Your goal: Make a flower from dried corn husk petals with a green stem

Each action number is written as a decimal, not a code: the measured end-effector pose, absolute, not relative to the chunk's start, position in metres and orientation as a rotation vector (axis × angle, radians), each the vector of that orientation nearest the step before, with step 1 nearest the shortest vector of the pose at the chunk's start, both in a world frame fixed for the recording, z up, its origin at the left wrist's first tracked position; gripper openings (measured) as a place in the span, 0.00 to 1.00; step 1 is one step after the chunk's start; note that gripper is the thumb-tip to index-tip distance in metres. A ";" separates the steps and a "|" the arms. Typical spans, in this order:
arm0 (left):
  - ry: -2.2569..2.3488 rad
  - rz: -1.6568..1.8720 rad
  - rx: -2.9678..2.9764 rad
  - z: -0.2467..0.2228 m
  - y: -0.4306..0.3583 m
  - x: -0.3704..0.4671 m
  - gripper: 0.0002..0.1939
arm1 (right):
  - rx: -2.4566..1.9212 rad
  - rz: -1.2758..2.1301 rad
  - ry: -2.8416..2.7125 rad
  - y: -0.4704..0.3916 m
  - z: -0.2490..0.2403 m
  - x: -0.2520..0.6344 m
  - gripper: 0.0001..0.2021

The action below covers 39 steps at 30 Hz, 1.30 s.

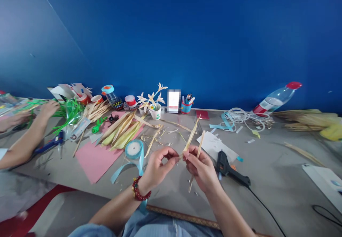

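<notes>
Above the worktop (269, 167), near the middle of its front edge, a strip (191, 139) of pale husk is being held between two hands. The left hand (160, 165) is pinching its lower end between thumb and fingers; the right hand (201, 167) is pinching it just beside that, while a second strip (200, 146) is running through the same hand, its ends poking out above and below.

The strip is looking thin and dry, so it could be splitting if the fingertips are pulling or twisting too hard. The second strip could be slipping out if the right hand is loosening its grip. The glue gun (227, 165) is lying close to the right forearm, its cord (267, 210) trailing over the front edge; an elbow catching that cord could be dragging it off. The loose ribbon (140, 162) is lying near the left wrist and could be snagging on the bracelet (139, 189).

The fingers are hiding the spot where the strip is being gripped, and it is perhaps being folded there, though the view is too small to be sure. A blurred patch is masking a white thing (173, 101) at the back edge. Towards the left end, another person's hands (49, 108) are showing, what they are holding being hard to make out.
</notes>
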<state>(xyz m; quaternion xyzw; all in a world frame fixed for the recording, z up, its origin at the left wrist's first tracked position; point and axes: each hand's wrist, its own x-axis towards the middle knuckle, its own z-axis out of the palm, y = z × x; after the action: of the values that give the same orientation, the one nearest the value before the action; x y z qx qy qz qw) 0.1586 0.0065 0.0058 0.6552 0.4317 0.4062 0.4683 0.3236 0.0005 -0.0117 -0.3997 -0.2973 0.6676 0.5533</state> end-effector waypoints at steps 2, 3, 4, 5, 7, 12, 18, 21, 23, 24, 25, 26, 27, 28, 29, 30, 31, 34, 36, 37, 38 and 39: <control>1.047 0.980 1.565 0.003 0.007 0.161 0.08 | -0.959 1.569 -0.722 -0.001 -0.011 0.323 0.16; 1.036 0.973 1.544 0.002 0.008 0.161 0.09 | -0.971 1.563 -0.736 -0.001 -0.011 0.322 0.16; 1.024 0.973 1.521 0.001 0.008 0.161 0.09 | -0.984 1.558 -0.753 -0.001 -0.011 0.322 0.17; 1.014 0.977 1.496 0.001 0.008 0.161 0.10 | -0.996 1.557 -0.771 -0.001 -0.011 0.322 0.17; 1.000 0.983 1.426 0.000 0.007 0.161 0.11 | -1.011 1.564 -0.812 0.000 -0.011 0.321 0.18; 0.920 0.986 1.259 -0.004 0.005 0.160 0.14 | -1.010 1.556 -0.969 -0.001 -0.016 0.322 0.16; 0.978 1.002 1.358 -0.004 0.005 0.157 0.12 | -1.033 1.497 -1.019 0.000 -0.019 0.324 0.15; 0.981 0.954 1.345 -0.004 0.006 0.156 0.11 | -1.014 1.498 -0.990 0.001 -0.018 0.325 0.16; 0.953 0.919 1.287 -0.005 0.005 0.155 0.09 | -1.013 1.509 -0.978 0.001 -0.017 0.325 0.17; 0.940 0.917 1.256 -0.005 0.005 0.155 0.09 | -1.016 1.514 -0.977 0.000 -0.016 0.325 0.17; 0.932 0.925 1.231 -0.005 0.004 0.154 0.08 | -1.021 1.517 -0.982 -0.001 -0.016 0.326 0.18; 0.932 0.942 1.217 -0.005 0.004 0.154 0.08 | -1.026 1.519 -0.991 -0.002 -0.016 0.326 0.19; 0.941 0.962 1.214 -0.004 0.003 0.153 0.08 | -1.035 1.521 -1.007 -0.003 -0.015 0.327 0.21; 0.957 0.980 1.218 -0.003 0.003 0.153 0.08 | -1.049 1.517 -1.030 -0.005 -0.015 0.328 0.23; 0.982 0.997 1.229 -0.002 0.002 0.152 0.08 | -1.072 1.507 -1.056 -0.008 -0.015 0.330 0.24; 1.012 1.012 1.244 -0.001 0.002 0.150 0.07 | -1.105 1.487 -1.077 -0.010 -0.016 0.332 0.25; 1.037 1.025 1.260 0.001 0.001 0.149 0.07 | -1.143 1.463 -1.092 -0.012 -0.017 0.334 0.26; 1.067 1.047 1.295 0.005 0.001 0.146 0.06 | -1.216 1.421 -1.153 -0.017 -0.023 0.340 0.24; 1.048 1.026 1.330 0.005 0.000 0.146 0.06 | -1.213 1.448 -1.257 -0.019 -0.026 0.340 0.24; 1.033 1.004 1.359 0.004 0.000 0.147 0.06 | -1.206 1.456 -1.329 -0.019 -0.027 0.339 0.24; 1.016 0.983 1.392 0.003 0.000 0.147 0.06 | -1.202 1.447 -1.400 -0.019 -0.026 0.337 0.25; 0.998 0.970 1.422 0.002 0.000 0.149 0.06 | -1.202 1.422 -1.465 -0.019 -0.025 0.334 0.25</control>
<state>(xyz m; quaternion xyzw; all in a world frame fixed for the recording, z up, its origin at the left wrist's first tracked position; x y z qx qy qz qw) 0.1485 -0.0001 0.0019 0.5996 0.4205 0.4087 0.5447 0.3345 -0.0186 -0.0247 -0.4701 -0.5727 0.5559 0.3769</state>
